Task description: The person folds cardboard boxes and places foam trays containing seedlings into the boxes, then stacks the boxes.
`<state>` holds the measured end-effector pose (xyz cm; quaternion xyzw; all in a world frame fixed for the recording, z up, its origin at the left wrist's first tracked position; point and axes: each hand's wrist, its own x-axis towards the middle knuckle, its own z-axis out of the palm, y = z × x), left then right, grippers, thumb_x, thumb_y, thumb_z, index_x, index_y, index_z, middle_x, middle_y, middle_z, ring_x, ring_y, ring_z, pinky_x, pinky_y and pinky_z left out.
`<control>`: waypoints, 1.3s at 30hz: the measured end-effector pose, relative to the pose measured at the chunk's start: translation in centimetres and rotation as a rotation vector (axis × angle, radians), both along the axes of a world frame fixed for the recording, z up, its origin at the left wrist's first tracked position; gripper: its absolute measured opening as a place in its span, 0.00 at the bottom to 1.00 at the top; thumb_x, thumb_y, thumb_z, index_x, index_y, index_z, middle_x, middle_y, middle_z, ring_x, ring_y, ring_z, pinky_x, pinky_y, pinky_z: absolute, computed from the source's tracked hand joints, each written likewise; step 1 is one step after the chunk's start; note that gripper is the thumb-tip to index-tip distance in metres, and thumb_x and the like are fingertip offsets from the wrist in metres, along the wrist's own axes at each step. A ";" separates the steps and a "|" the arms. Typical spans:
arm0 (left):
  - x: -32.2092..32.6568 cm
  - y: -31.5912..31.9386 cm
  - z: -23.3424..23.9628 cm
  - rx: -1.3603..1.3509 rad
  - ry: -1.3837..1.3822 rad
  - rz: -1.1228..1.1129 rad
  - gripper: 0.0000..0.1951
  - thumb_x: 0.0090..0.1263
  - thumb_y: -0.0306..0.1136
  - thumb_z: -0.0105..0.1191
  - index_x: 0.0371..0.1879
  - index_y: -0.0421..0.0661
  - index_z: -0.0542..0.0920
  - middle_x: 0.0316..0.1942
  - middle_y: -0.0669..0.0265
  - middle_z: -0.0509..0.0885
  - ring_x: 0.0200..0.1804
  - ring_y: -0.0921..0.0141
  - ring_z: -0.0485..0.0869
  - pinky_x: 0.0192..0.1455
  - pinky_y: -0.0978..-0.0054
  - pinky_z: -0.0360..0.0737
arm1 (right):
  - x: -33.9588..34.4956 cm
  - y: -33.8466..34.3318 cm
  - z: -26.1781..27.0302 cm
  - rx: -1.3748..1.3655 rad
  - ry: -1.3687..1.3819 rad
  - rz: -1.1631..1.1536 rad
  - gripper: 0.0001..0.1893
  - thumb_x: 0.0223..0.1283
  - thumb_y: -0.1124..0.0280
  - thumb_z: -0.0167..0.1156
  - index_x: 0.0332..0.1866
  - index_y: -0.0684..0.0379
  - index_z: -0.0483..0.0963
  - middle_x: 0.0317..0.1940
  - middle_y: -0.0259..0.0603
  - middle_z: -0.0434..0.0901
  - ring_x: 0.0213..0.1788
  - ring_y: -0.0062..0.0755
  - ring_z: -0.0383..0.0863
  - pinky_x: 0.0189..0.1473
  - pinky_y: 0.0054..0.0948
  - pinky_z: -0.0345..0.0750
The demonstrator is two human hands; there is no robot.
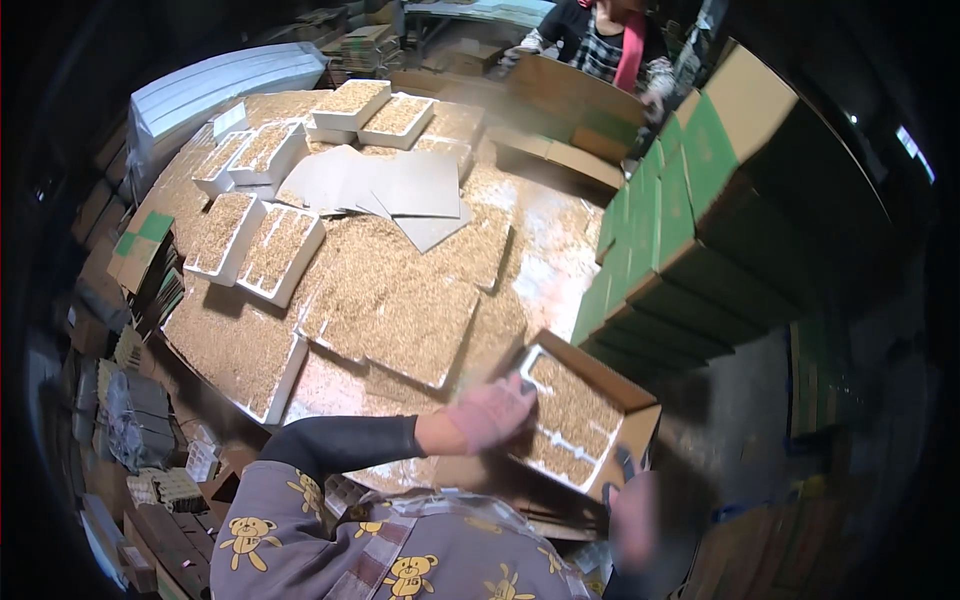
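A white foam tray of wood-shaving-like filler [574, 397] sits in an open cardboard box [592, 367] at the near right of the table. My left hand [491, 412], in a pink glove with dark fingertips, is at the tray's left edge; its fingertips appear to be on the rim. My right hand [634, 517], gloved and blurred, is at the box's near right corner, with dark fingertips against the cardboard; its grip is unclear. Left of the box, a broad mound of the same filler [397, 300] covers more trays.
Filled white trays [277, 251] stand at the left and back. Grey-white flat sheets [420, 184] lie on the filler. Green and brown cartons [667, 217] are stacked at right. Across the table, another person [607, 45] stands behind an open carton [574, 97]. Folded cartons lean at left.
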<state>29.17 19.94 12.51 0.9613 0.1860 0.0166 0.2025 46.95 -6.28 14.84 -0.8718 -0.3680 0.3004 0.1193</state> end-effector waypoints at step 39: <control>2.0 0.8 -1.6 0.135 0.514 -0.573 0.30 0.60 0.32 0.54 0.66 0.60 0.71 0.70 0.62 0.65 0.72 0.56 0.62 0.72 0.52 0.61 | -2.1 2.0 -7.4 0.637 0.134 -0.541 0.32 0.60 0.79 0.54 0.72 0.67 0.57 0.61 0.48 0.73 0.59 0.38 0.74 0.61 0.28 0.70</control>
